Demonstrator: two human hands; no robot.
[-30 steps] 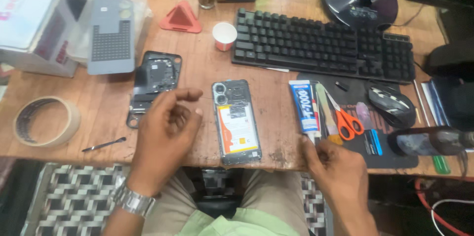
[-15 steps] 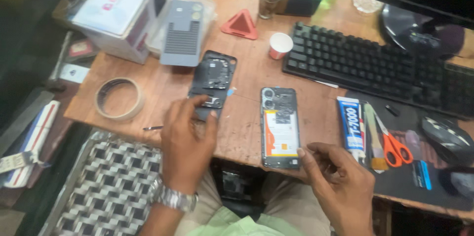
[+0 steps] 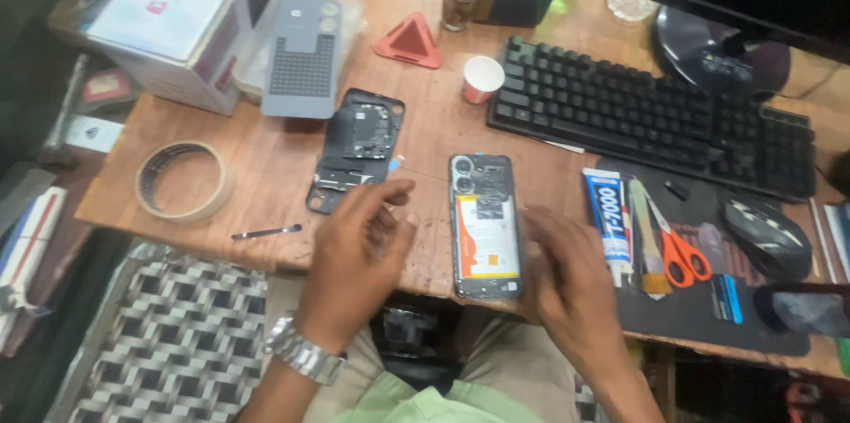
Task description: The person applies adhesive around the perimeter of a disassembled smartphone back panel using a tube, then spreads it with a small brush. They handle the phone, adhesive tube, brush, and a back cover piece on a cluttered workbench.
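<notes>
An opened phone (image 3: pixel 482 224) lies face down near the desk's front edge, its battery and orange label exposed. My left hand (image 3: pixel 363 246) hovers just left of it, seen from the back, fingers bunched against the thumb with nothing visible in them. A black inner frame part (image 3: pixel 359 144) lies just beyond that hand. My right hand (image 3: pixel 567 286) is blurred. It sits against the phone's lower right edge with its fingers loosely bent, and whether it holds anything is unclear.
A tape roll (image 3: pixel 181 180) and a thin metal tool (image 3: pixel 266 231) lie at the left. A glue tube (image 3: pixel 606 219), brush (image 3: pixel 646 246), scissors (image 3: pixel 682 255) and mouse (image 3: pixel 766 237) rest on a dark mat at the right. Behind are a keyboard (image 3: pixel 646 113), paper cup (image 3: pixel 482 78), red triangle (image 3: pixel 409 41), grey back cover (image 3: pixel 301 56) and white box (image 3: pixel 177 7).
My right hand has come up from the desk edge to the phone's right side. My left hand has shifted right, closer to the phone. The view has swung slightly.
</notes>
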